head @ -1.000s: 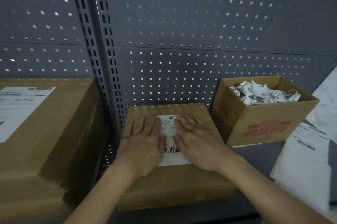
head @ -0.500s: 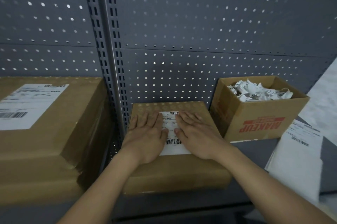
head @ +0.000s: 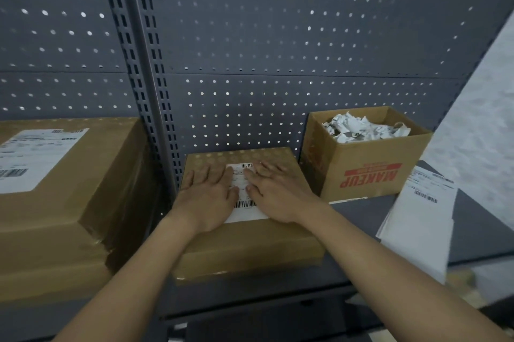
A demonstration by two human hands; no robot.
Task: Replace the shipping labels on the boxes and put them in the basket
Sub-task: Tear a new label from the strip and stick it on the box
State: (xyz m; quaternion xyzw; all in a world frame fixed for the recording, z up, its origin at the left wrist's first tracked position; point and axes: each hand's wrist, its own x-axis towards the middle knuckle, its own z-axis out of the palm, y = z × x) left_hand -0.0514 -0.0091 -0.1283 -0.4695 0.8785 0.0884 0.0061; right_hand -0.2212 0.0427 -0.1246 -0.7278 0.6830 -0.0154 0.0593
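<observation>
We press our left hand point(head: 209, 200) and right hand point(head: 279, 194) flat, palms down, fingers spread, on the white rectangular shipping label point(head: 242, 193) atop the closed brown cardboard box point(head: 250, 247) on the grey metal shelf point(head: 375, 227).

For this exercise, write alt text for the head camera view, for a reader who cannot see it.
Both hands, left hand and right hand, press flat on a white shipping label atop a small cardboard box. An open box of crumpled paper sits right; a larger labelled box sits left.

Both forearms are bare, the left hand point(head: 209, 197) and right hand point(head: 281, 194) ungloved.
</observation>
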